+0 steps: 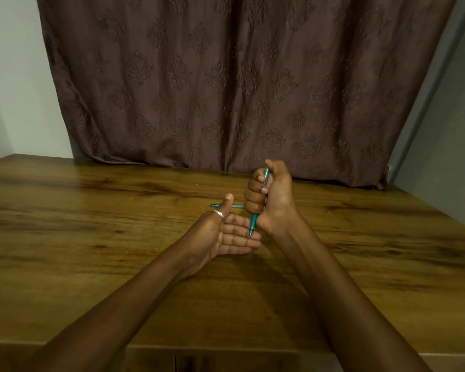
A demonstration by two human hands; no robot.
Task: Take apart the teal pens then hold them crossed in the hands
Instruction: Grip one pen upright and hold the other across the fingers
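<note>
My right hand (270, 196) is closed in a fist around a teal pen (253, 222), held nearly upright with its tip pointing down toward my left fingers. My left hand (226, 234) is palm up, fingers flat and apart, thumb raised with a silver ring on it; it holds nothing. A second teal pen (236, 206) lies level behind the left thumb, its tip sticking out to the left and its other end hidden behind my right fist. Whether it rests on the table or is gripped by the right hand is unclear.
A wooden table (91, 237) spreads under both hands, with its front edge close to me. A brown patterned curtain (226, 89) hangs behind the table's far edge. Pale walls stand to the left and right.
</note>
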